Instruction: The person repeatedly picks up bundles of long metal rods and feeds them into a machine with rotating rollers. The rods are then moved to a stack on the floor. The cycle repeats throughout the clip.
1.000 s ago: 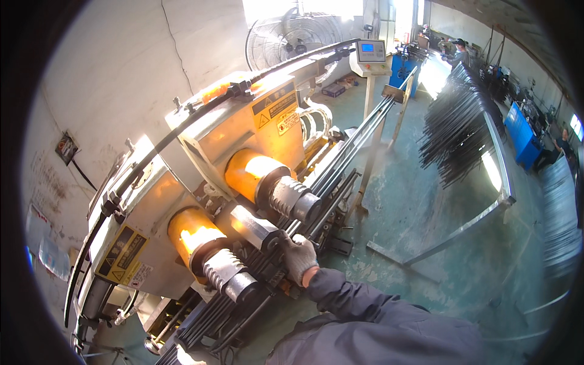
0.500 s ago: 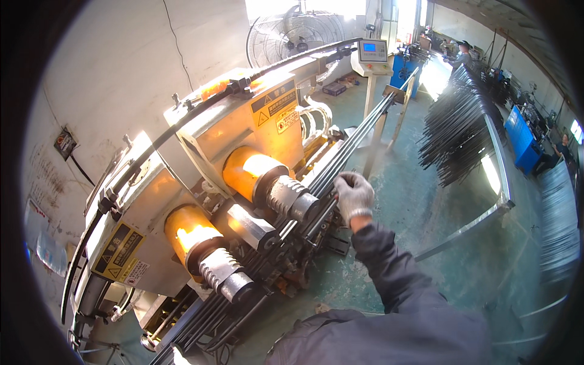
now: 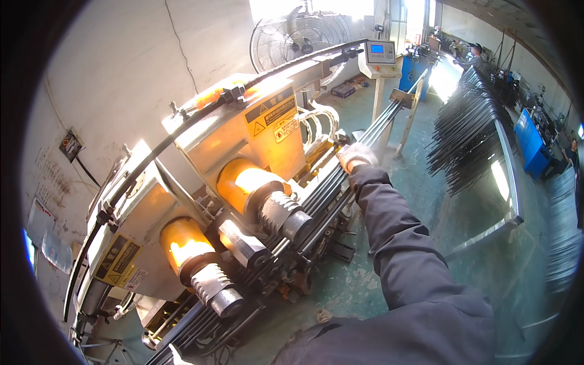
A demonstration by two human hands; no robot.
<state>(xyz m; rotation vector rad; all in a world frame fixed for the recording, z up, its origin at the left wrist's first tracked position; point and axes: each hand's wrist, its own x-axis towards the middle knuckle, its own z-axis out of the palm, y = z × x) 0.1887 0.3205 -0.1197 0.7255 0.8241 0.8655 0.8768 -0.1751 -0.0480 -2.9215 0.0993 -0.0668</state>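
Observation:
My right hand (image 3: 358,156), in a pale work glove, reaches forward over a bundle of long dark metal rods (image 3: 325,182). Its fingers curl over the rods' far stretch; the fingertips are partly hidden and washed out by glare. The rods run slantwise along the machine's front, past two yellow cylinders (image 3: 240,182) with ridged steel ends. Only a pale gloved bit of my left hand (image 3: 177,356) shows at the bottom edge, beside the near part of the rods, and its fingers cannot be made out.
The bending machine (image 3: 201,146) fills the left side. Beyond it stand a control box (image 3: 379,53) and a large fan (image 3: 298,45). To the right, many dark rods (image 3: 465,134) lie on a metal rack (image 3: 508,170). Other people (image 3: 473,58) are at the far right.
My right hand has moved forward and down from above the rods to their far stretch, the arm straightening. The view has shifted slightly.

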